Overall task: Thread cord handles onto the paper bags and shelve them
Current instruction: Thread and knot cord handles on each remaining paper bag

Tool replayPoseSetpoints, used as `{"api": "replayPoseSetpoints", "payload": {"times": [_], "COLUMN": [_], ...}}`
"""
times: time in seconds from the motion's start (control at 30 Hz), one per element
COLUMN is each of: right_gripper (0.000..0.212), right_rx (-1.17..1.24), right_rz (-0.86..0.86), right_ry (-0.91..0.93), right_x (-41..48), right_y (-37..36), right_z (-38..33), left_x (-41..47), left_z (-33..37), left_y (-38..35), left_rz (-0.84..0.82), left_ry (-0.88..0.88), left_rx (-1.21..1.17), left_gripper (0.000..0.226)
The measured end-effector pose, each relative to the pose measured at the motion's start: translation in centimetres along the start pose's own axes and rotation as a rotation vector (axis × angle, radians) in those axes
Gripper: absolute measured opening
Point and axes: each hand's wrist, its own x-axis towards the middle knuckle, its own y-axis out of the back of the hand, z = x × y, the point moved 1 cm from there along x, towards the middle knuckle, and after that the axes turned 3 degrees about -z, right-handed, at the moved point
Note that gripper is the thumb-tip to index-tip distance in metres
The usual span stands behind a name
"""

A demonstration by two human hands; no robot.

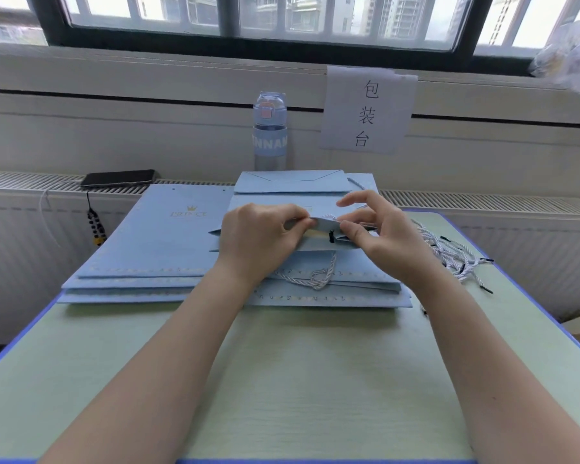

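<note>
On the far half of the green table (pixel 282 380), under the head camera, the left hand (pixel 262 239) pinches the top edge of a pale blue paper bag (pixel 312 245), which is raised over a stack of flat bags (pixel 154 242). The right hand (pixel 382 232) pinches the same edge beside a black cord tip, its other fingers spread. A white cord (pixel 322 276) hangs below, and loose cords (pixel 449 252) lie to the right.
</note>
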Motion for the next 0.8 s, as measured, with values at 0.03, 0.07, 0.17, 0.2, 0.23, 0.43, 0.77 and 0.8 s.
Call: {"api": "replayPoseSetpoints", "payload": {"times": [0.03,0.07,0.17,0.2,0.23,0.43,0.77,0.8], "right_gripper": [0.028,0.028,0.032,0.033,0.033,0.012,0.019,0.017], "right_rx": [-0.008,-0.021,-0.073,-0.089,-0.133,-0.499,-0.794,-0.784], "right_rz": [0.006,0.007,-0.002,0.023,0.091,0.632,0.695,0.697], "right_ry": [0.009,0.019,0.036,0.036,0.065,0.508,0.233,0.236], "right_x": [0.0,0.0,0.0,0.0,0.0,0.0,0.2,0.1], "right_y": [0.0,0.1,0.2,0.1,0.0,-1.5,-2.7,-2.8], "right_z": [-0.1,-0.2,0.1,0.2,0.3,-0.3,0.5,0.5], "left_x": [0.0,0.0,0.1,0.2,0.3,0.6,0.2,0.2], "left_z": [0.0,0.1,0.2,0.3,0.4,0.8,1.8,1.8], "left_y": [-0.1,-0.2,-0.2,-0.2,-0.2,0.3,-0.1,-0.1], "left_rz": [-0.015,-0.030,-0.081,-0.086,-0.077,0.021,0.001,-0.003], "left_ry": [0.012,0.034,0.162,0.194,0.210,0.258,0.241,0.243], "left_rx": [0.009,0.015,-0.030,-0.053,-0.067,-0.116,-0.110,-0.115], "left_gripper": [0.023,0.020,0.017,0.017,0.017,0.016,0.006,0.006]}}
